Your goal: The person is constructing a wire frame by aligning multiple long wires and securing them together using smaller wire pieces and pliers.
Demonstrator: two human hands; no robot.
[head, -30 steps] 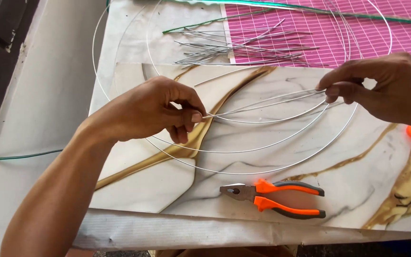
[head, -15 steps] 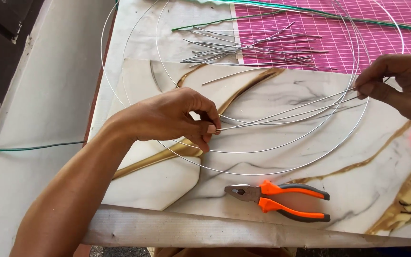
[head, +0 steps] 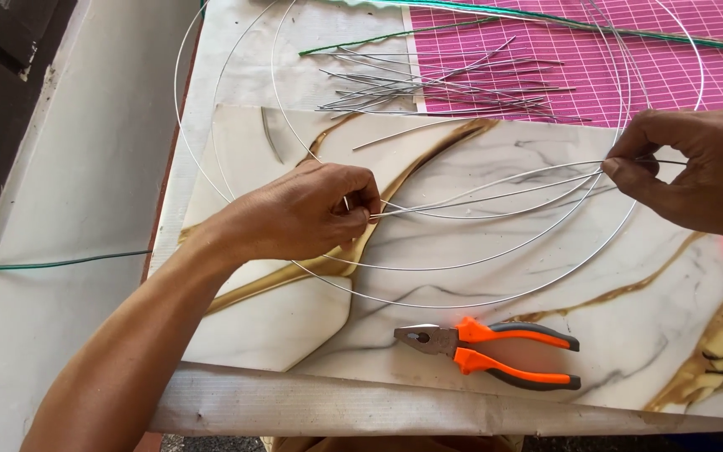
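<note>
both hands drew apart: left hand (head: pixel 311 213), right hand (head: pixel 696 172) pinching straight wires (head: pixel 495 186).

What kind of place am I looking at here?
Probably a craft or hobby workbench: a pink gridded cutting mat, a pile of cut wire pieces, orange-handled pliers, and both hands pinching thin wires over large wire hoops.

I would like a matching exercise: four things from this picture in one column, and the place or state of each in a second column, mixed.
Things:
1. pliers
2. loose wire pieces
3. left hand
4. right hand

Places or states:
A. piled at the edge of the pink mat
B. pinches the wire ends at the right
C. lying on the marbled board, near edge
D. pinches the wire ends at the centre

Pairs: 1-C, 2-A, 3-D, 4-B
</note>
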